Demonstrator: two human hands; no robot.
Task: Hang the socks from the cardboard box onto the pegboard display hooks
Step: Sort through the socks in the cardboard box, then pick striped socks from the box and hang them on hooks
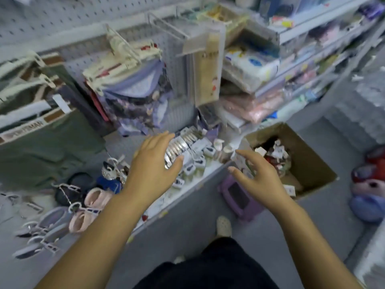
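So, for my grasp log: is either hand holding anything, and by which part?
Right hand: nothing, fingers spread by the brown cardboard box. Left hand spans the row of white plastic hangers; grip unclear.

— Clothing, noted from beside the shelf?
— A black garment (208, 268) over the legs: plain, loose, softly folded. Trousers, shorts or skirt, I cannot tell.
— Sleeves?
— Both forearms are bare as far as they show. The left hand (154, 163) and right hand (258, 176) are bare too.
— Footwear?
— One pale cream clog (224, 226), with a rounded toe and small vent holes dotted across the top. A second pale toe tip (178, 259) shows at the edge of the black cloth, too blurred to say more.
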